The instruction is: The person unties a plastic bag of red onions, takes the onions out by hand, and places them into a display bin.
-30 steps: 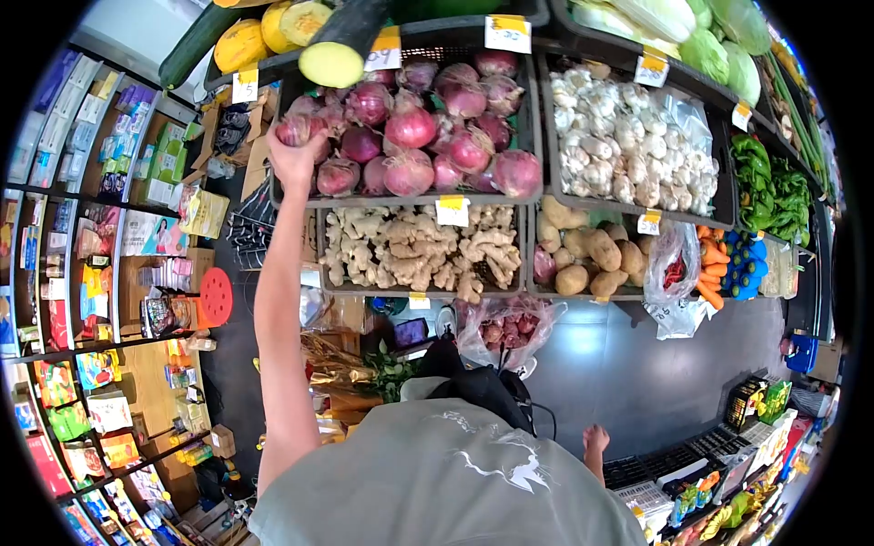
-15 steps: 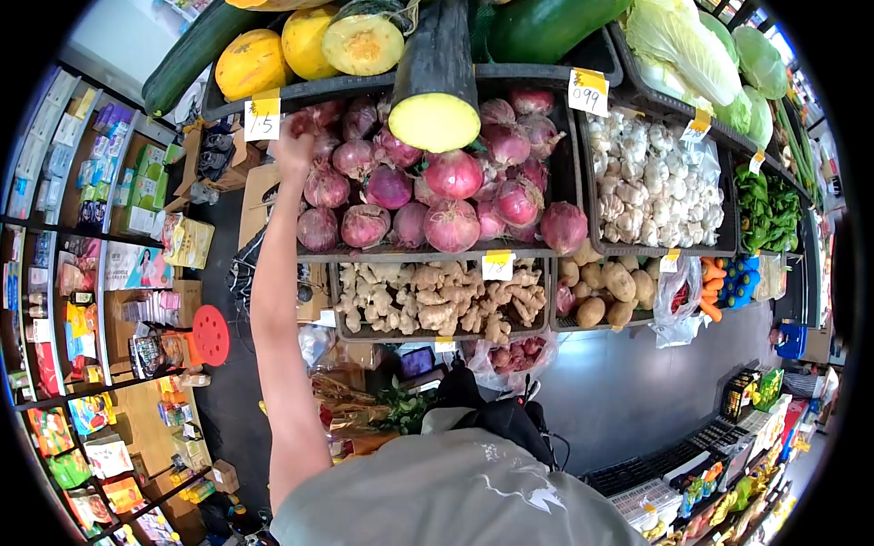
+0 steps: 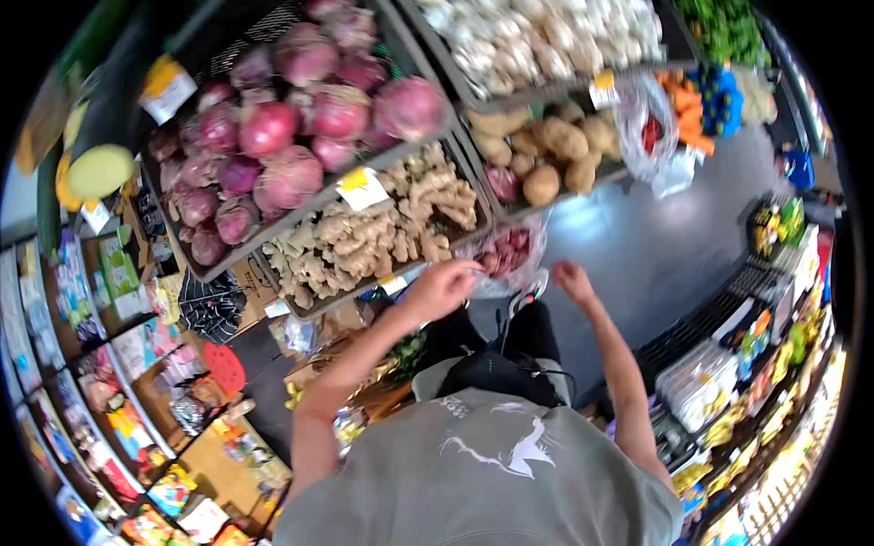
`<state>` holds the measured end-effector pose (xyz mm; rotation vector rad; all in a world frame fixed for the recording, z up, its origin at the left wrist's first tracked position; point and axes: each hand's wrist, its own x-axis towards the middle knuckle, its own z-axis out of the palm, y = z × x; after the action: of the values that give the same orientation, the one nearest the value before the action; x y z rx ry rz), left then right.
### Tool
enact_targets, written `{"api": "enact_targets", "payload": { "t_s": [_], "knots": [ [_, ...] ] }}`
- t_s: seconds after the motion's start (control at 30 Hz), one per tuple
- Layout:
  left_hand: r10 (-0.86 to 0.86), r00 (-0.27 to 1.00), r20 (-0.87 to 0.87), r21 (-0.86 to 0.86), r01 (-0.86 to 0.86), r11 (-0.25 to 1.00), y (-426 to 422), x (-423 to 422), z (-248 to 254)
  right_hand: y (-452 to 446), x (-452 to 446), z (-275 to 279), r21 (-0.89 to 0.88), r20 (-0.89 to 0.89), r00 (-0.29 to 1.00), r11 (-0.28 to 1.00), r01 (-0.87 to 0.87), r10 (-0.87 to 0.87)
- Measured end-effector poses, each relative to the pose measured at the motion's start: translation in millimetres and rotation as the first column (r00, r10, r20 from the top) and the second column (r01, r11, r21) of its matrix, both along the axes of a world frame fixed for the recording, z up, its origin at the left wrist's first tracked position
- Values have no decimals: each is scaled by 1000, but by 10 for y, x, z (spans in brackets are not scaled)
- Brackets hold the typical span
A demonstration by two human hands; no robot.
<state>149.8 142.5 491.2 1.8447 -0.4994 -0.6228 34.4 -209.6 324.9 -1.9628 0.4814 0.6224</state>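
My left hand [image 3: 443, 289] is in front of the ginger [image 3: 350, 241], its fingers drawn together by the left edge of a clear plastic bag [image 3: 531, 259]. Small reddish-purple bulbs [image 3: 503, 252] fill the bag. Whether those fingers touch the plastic is unclear. To the right of the bag, my right hand [image 3: 572, 280] hangs over the floor with curled fingers; any contents are hidden. Large red onions [image 3: 289, 175] lie heaped in a black crate [image 3: 305, 211] beyond the ginger. Blur softens both hands.
Potatoes [image 3: 557, 144] and garlic [image 3: 546, 45] sit in crates at the back right. Carrots [image 3: 687, 114] are beside another plastic bag [image 3: 648, 127]. Packed shelves [image 3: 127, 391] line the left, and a goods display [image 3: 728, 400] stands at right. A red stool [image 3: 224, 368] is on the floor.
My left hand has come back from the far left of the onions to near the bag. My right hand has come into view. The camera has turned and tilted down.
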Motion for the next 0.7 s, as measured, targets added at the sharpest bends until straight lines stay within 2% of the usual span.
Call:
{"api": "enact_targets", "payload": {
  "t_s": [0.03,0.07,0.1,0.13,0.17,0.2,0.23,0.27,0.3,0.33,0.37,0.4,0.47,0.53,0.57,0.6,0.63,0.67,0.7],
  "knots": [
    [-80,993,-92,47,85,995,-283,-221,-176,11,65,-174,78,44,998,996,39,-43],
    [-141,982,-124,47,148,988,-530,-412,-473,-3,132,-345,-13,47,999,1000,-8,8],
    [-185,972,-145,56,194,979,-686,-598,-892,41,220,-305,-20,41,999,1000,17,-16],
    [-130,968,-213,101,154,983,-825,-798,-1338,38,226,-497,60,52,994,994,95,-98],
    [-43,987,-154,133,64,989,-929,-1062,-1988,0,237,-608,65,-2,991,989,136,-136],
    [40,995,-88,159,-26,987,-947,-1300,-2539,-34,142,-999,57,-26,981,979,194,-192],
    [168,925,-340,242,-87,966,-1017,-1412,-2874,-39,46,-1157,138,-57,943,933,332,-327],
    [311,775,-551,349,-126,929,-1080,-1512,-3175,-44,-36,-1354,210,-101,888,863,460,-449],
    [436,640,-632,491,-104,865,-1202,-1491,-3220,-41,-203,-1756,268,-191,807,761,591,-559],
    [512,592,-622,565,-114,817,-1267,-1556,-3517,-5,-281,-1927,303,-284,700,632,713,-655],
    [461,628,-627,529,-91,844,-1336,-1645,-3855,-35,-416,-2101,254,-393,653,606,753,-647],
    [412,662,-626,490,-77,868,-1383,-1673,-4183,-21,-547,-2274,291,-372,637,567,770,-675],
    [324,733,-599,482,7,876,-1767,-1469,-4592,-71,-825,-2996,289,-437,650,588,756,-621],
    [177,949,-260,453,-42,890,-1937,-1410,-5391,-167,-953,-3523,298,-440,622,549,781,-647],
    [209,948,-239,438,-86,895,-2106,-1255,-5666,-302,-851,-3774,206,-401,625,599,774,-670],
    [252,942,-220,433,-137,891,-2251,-1096,-5930,-302,-897,-4140,182,-392,609,590,786,-690],
    [202,956,-213,572,-46,819,-2097,-1103,-5734,-107,-1011,-4064,180,-369,640,623,761,-674],
    [121,980,-157,654,12,756,-2238,-960,-6234,-197,-958,-4628,195,-263,682,655,730,-682],
    [48,966,-252,725,156,671,-2164,-973,-6715,-185,-962,-4957,161,-190,786,771,616,-588]
  ]
}}
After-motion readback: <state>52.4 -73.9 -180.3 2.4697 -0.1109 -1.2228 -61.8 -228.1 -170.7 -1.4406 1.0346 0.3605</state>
